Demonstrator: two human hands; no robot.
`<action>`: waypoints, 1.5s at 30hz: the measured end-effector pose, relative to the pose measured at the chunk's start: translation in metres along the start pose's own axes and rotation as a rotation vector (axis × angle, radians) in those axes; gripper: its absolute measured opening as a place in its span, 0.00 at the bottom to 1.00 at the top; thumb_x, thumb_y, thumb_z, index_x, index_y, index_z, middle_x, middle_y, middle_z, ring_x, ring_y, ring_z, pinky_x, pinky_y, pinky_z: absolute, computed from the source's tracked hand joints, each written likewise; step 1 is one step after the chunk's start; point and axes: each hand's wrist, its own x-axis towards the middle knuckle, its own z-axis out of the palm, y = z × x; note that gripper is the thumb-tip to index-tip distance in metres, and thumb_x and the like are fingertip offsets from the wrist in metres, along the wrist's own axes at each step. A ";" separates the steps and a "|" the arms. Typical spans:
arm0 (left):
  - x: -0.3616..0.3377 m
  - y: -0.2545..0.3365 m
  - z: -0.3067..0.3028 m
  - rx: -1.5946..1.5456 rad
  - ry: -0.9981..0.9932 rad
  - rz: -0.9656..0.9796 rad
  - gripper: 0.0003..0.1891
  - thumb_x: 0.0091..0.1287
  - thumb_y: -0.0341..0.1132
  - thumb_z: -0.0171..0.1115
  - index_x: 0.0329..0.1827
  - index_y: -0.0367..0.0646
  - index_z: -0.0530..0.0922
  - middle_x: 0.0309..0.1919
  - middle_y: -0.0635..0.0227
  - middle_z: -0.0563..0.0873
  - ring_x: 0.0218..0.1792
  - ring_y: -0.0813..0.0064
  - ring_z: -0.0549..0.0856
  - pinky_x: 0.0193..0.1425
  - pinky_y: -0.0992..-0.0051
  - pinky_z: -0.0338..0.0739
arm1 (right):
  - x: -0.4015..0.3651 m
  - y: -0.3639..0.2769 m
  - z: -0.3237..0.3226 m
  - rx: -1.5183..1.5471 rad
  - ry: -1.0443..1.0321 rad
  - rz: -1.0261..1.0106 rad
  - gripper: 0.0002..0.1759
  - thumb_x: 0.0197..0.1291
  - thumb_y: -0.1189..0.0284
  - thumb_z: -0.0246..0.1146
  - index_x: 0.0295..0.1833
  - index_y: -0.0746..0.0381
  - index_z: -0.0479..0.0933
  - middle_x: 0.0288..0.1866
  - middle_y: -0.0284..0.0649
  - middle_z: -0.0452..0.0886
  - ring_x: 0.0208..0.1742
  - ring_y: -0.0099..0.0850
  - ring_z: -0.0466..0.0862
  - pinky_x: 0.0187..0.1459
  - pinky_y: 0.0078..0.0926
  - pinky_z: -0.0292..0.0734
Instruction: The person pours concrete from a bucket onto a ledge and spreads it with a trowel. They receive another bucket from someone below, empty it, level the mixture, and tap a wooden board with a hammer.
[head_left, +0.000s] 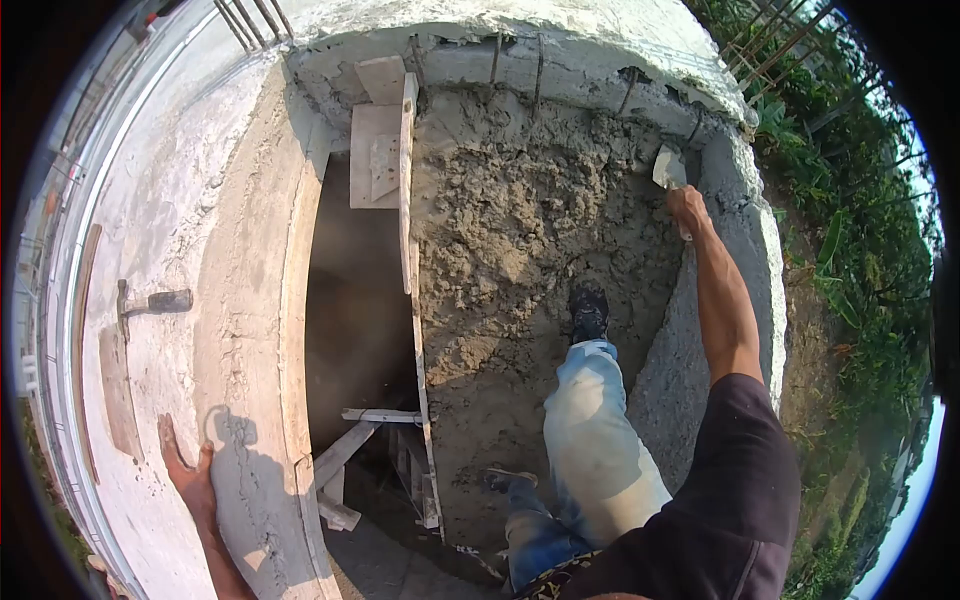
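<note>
My right hand (688,208) is wrapped round the handle of a trowel (668,167). Its flat blade is at the far right corner of the wet concrete (520,220), close to the side wall. My left hand (190,475) rests with spread fingers on the pale concrete ledge (240,350) and holds nothing. Beyond its fingertips a narrow board (121,395) lies on the ledge. A hammer (165,302) lies just past that board. My boot (589,312) stands in the rough, lumpy concrete.
A plank edge (408,200) bounds the concrete on the left, beside a deep dark opening (360,300) with wooden braces (345,455) low in it. Rebar stubs (538,75) rise along the far wall. Greenery (860,250) lies below the right wall (745,190).
</note>
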 end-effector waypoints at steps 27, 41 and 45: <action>0.002 -0.009 -0.001 0.085 -0.053 0.048 0.36 0.63 0.34 0.61 0.74 0.35 0.58 0.74 0.55 0.60 0.76 0.62 0.55 0.78 0.64 0.45 | 0.054 0.032 0.055 0.218 0.090 -0.040 0.24 0.63 0.55 0.56 0.42 0.70 0.78 0.43 0.55 0.83 0.49 0.53 0.83 0.46 0.43 0.78; 0.001 -0.010 0.000 -0.008 0.005 0.007 0.38 0.57 0.28 0.65 0.74 0.39 0.61 0.73 0.55 0.62 0.75 0.60 0.57 0.79 0.64 0.44 | -0.069 -0.182 0.074 0.327 -0.035 -0.177 0.31 0.65 0.55 0.50 0.43 0.78 0.79 0.39 0.69 0.80 0.47 0.59 0.83 0.48 0.48 0.78; 0.002 -0.016 0.001 0.006 0.011 0.017 0.39 0.56 0.29 0.66 0.73 0.39 0.61 0.73 0.55 0.63 0.75 0.60 0.57 0.79 0.63 0.45 | 0.027 -0.137 0.113 -0.398 0.094 -0.704 0.11 0.60 0.70 0.58 0.41 0.68 0.77 0.29 0.55 0.81 0.31 0.47 0.84 0.29 0.42 0.78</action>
